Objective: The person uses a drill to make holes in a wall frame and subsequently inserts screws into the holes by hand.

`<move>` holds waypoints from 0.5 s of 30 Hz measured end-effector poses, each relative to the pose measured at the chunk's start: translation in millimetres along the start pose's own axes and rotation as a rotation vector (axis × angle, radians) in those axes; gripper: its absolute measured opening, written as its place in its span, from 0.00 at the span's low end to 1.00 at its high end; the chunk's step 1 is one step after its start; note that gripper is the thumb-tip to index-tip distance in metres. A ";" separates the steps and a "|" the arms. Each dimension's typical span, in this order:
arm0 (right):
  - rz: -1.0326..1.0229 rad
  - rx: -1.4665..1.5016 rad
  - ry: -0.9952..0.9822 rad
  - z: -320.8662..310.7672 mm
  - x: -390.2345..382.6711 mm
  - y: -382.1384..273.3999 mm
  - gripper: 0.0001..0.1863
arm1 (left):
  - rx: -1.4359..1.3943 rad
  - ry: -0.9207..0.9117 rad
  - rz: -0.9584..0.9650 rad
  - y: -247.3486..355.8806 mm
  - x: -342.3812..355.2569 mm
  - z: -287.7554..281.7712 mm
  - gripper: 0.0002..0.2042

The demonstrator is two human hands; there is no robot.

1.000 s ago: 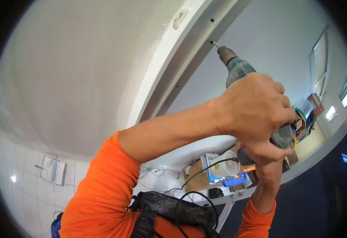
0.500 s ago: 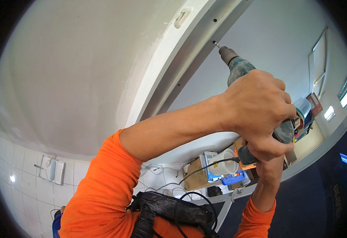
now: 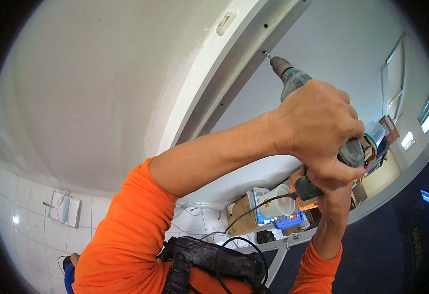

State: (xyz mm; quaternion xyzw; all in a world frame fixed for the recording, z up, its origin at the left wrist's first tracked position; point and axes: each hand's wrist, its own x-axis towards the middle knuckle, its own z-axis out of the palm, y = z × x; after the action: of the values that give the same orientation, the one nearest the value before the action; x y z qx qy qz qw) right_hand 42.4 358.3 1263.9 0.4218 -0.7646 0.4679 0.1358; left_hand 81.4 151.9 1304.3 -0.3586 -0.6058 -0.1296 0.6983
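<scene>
A dusty green-and-grey corded power drill (image 3: 295, 81) points up and to the left. Its thin bit meets a dark hole in the pale metal frame (image 3: 241, 66) overhead; how deep it sits I cannot make out. My left hand (image 3: 322, 127) is wrapped over the drill's body from above, its arm stretched across from the lower left. Below it, my right hand (image 3: 328, 183) closes round the handle, partly covered by the left hand. A black cord (image 3: 258, 208) runs from the base of the handle down toward the floor. Other dark holes show along the frame.
A translucent bucket (image 3: 274, 203), a cardboard box (image 3: 244, 211) and a blue case (image 3: 289, 220) stand below the drill. A dark panel (image 3: 386, 240) spans the lower right. A paint roller tray (image 3: 72, 210) lies on white floor tiles. A black pouch (image 3: 214, 257) hangs against my body.
Both hands keep their grip on the drill, which has shifted only very slightly. The cord near the floor hangs a little differently.
</scene>
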 end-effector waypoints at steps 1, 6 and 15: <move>0.001 -0.006 0.000 -2.6 0.4 2.5 0.28 | -0.004 -0.016 -0.015 1.8 2.0 0.3 0.26; 0.027 -0.042 -0.015 -4.8 -1.4 -3.7 0.28 | -0.032 -0.023 -0.049 3.0 4.2 -0.2 0.27; 0.089 0.174 -0.081 -1.2 6.7 -71.7 0.18 | -0.015 0.061 -0.179 -0.5 24.1 3.6 0.29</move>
State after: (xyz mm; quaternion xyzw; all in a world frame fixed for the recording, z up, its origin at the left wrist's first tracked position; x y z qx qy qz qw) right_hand 93.5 341.0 1311.7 0.4161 -0.7440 0.5207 0.0468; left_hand 84.0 160.0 1327.1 -0.3042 -0.6127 -0.2069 0.6995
